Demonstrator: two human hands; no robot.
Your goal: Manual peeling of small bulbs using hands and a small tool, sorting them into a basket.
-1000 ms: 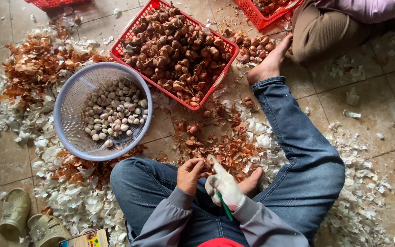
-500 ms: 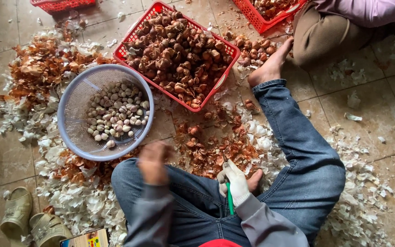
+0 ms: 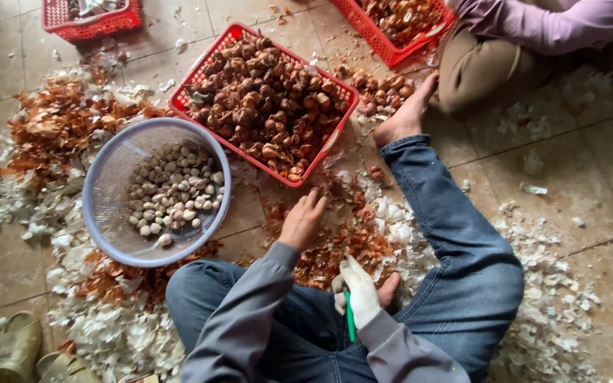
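I sit on a tiled floor in blue jeans with one leg stretched out. My left hand point(image 3: 304, 219), bare, reaches forward with fingers spread, just short of the near edge of a red basket point(image 3: 337, 131) heaped with brown unpeeled garlic bulbs point(image 3: 264, 106). It holds nothing that I can see. My right hand point(image 3: 357, 292), in a white glove, rests by my lap and grips a small green-handled knife point(image 3: 350, 320). A round pale-blue sieve bowl point(image 3: 111, 177) with peeled cloves point(image 3: 173, 195) stands at my left.
Brown skins point(image 3: 58, 128) and white peel point(image 3: 108, 333) litter the floor around me. Another seated person point(image 3: 526, 42) works at the top right beside a second red basket point(image 3: 399, 28). A third red basket point(image 3: 90, 18) sits at top left. Sandals point(image 3: 19, 347) lie at bottom left.
My left hand has left my lap and stretched forward toward the red basket of bulbs. The gloved right hand stays low with the knife.
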